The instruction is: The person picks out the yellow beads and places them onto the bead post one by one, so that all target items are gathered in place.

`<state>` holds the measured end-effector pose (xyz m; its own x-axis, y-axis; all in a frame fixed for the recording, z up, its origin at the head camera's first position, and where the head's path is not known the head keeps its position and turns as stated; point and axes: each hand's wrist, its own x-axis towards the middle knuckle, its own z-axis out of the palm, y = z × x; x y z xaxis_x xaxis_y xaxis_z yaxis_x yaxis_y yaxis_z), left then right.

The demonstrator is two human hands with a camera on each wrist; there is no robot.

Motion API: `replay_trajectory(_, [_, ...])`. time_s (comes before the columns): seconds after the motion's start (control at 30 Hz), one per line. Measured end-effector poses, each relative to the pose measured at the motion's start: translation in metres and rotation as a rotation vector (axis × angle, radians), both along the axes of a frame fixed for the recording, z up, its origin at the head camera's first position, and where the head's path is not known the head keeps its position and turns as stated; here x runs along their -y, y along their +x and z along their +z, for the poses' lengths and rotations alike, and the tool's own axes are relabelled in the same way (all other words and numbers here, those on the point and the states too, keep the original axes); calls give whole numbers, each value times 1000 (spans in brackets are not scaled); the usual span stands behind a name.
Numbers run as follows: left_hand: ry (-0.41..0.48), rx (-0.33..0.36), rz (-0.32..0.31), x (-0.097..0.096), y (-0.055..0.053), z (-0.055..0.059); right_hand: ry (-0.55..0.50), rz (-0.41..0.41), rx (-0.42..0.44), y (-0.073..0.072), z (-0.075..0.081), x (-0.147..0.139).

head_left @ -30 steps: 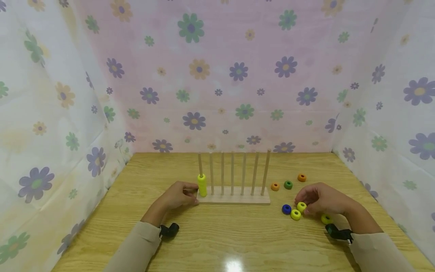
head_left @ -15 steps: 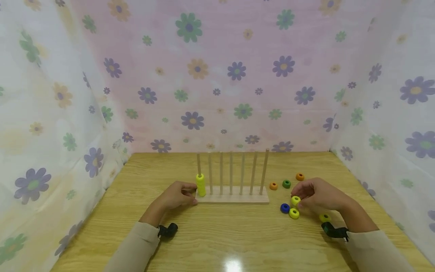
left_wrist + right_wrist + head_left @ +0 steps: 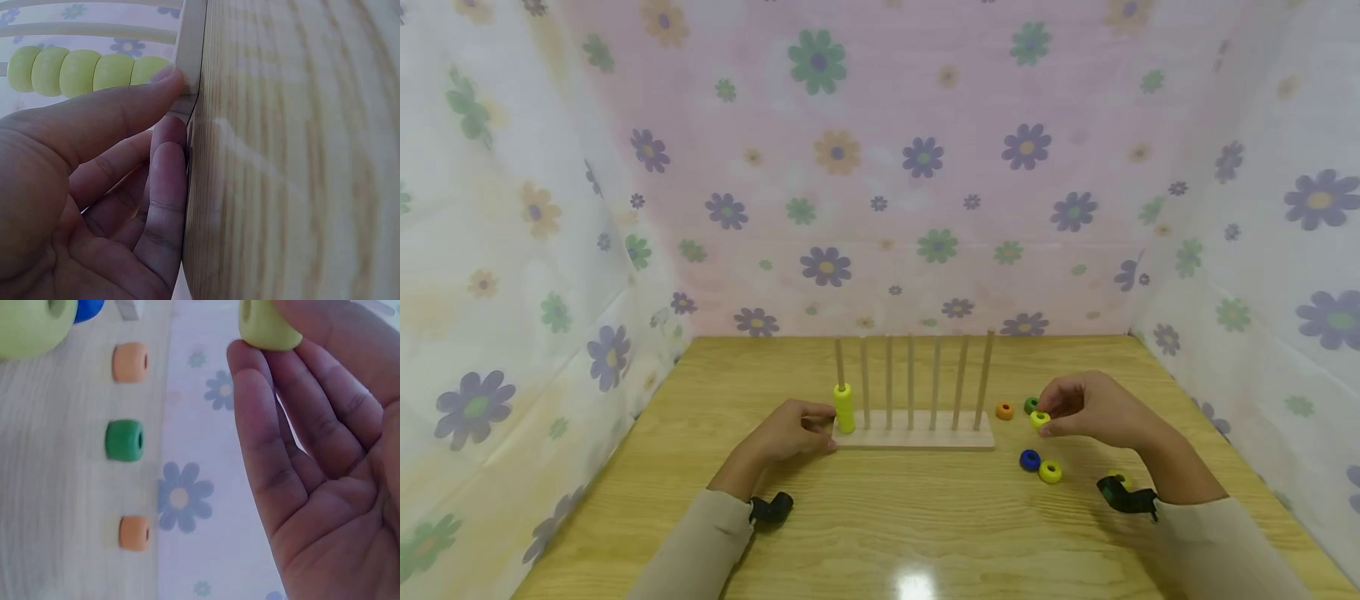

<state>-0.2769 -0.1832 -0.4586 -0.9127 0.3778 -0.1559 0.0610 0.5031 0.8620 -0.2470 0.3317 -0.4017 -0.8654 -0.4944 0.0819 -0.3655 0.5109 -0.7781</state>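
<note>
My right hand [image 3: 1093,408] pinches a yellow bead [image 3: 1041,424] between thumb and fingertips, lifted above the table. The right wrist view shows that yellow bead [image 3: 270,331] at the fingertips. At the left end of a wooden peg stand [image 3: 898,439], my left hand [image 3: 786,433] holds the base. Its thumb presses the base edge, with the fingers against the end, in the left wrist view. A stack of several yellow beads [image 3: 845,411] sits on the leftmost peg; the other pegs are bare.
Right of the stand lie a blue bead [image 3: 1030,465], a yellow bead [image 3: 1051,477], an orange bead [image 3: 1005,415] and a green bead [image 3: 1030,406]. Another orange bead [image 3: 132,533] shows in the right wrist view. One more yellow bead is partly behind the right wrist camera [image 3: 1123,496].
My right hand has raised the yellow bead off the table and carried it away from me and slightly left. My left hand stays at the stand.
</note>
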Motion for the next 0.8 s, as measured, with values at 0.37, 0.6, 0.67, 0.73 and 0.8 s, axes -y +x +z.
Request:
replay_trajectory(0.37, [5, 3, -8, 0, -2, -1, 54, -59, -101, -3, 23, 22])
replay_trajectory(0.6, [2, -1, 1, -2, -3, 0, 16, -67, -109, -4, 33, 36])
replay_trajectory(0.67, [-6, -5, 6, -1, -3, 0, 5, -64, -115, -4, 35, 40])
replay_trajectory(0.73, [-9, -6, 9, -1, -2, 0, -10, -57, -119, -5, 36, 44])
replay_trajectory(0.8, [-12, -9, 7, -1, -2, 0, -21, -52, -117, -5, 37, 48])
